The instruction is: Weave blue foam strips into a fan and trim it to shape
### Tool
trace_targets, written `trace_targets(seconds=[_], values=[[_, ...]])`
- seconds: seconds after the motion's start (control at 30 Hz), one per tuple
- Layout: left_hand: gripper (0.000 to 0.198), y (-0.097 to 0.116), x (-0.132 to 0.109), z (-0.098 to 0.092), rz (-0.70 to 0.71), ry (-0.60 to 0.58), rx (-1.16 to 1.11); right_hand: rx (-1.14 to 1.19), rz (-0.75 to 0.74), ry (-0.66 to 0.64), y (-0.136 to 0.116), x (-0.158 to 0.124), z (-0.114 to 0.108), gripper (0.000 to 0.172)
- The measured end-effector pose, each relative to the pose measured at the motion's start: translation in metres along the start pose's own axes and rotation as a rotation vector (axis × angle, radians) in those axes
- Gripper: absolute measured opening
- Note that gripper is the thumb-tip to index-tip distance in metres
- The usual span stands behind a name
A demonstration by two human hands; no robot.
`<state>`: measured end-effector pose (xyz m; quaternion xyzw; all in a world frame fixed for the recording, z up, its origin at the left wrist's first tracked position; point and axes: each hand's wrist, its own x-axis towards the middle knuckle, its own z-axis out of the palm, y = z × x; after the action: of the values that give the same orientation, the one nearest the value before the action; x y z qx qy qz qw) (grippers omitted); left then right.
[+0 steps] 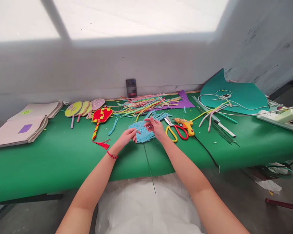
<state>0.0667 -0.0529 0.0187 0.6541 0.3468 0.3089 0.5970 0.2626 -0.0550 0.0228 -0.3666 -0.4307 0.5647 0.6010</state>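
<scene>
A fan-shaped piece of light-blue pipe cleaners [143, 134] lies on the table in front of me, with a thin dark-green wire [149, 167] running from it toward my lap. Over its left side, my left hand [129, 136] pinches a short light-blue strand between thumb and fingers. My right hand [155, 127] is above the piece's right side, its fingertips closed at the strand's other end. The fingers partly hide the strand and the piece beneath. Just right of my right hand lie scissors [177, 129] with one yellow and one red handle.
A yellow glue gun [187, 126] with a black cord lies beyond the scissors. Loose pipe cleaners [146, 105] are heaped behind. A red-yellow fan shape [102, 115] and open books [19, 130] lie left. Green wires [215, 125], a teal sheet [236, 96] and a power strip [271, 116] are right.
</scene>
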Motion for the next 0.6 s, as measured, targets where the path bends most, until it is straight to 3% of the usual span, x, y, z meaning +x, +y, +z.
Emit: trace_targets(seconds=[0.2,0.47,0.6], values=[[0.036,-0.001,0.001,0.000,0.007,0.028,0.042,-0.170,-0.043,0.000,0.003,-0.002,0.002,0.053],[0.034,0.007,-0.004,0.004,-0.023,-0.062,0.111,-0.269,-0.005,-0.186,0.013,-0.004,0.009,0.051],[0.038,0.008,-0.004,0.006,-0.032,-0.052,0.171,-0.271,0.002,-0.267,0.013,-0.006,0.011,0.046]])
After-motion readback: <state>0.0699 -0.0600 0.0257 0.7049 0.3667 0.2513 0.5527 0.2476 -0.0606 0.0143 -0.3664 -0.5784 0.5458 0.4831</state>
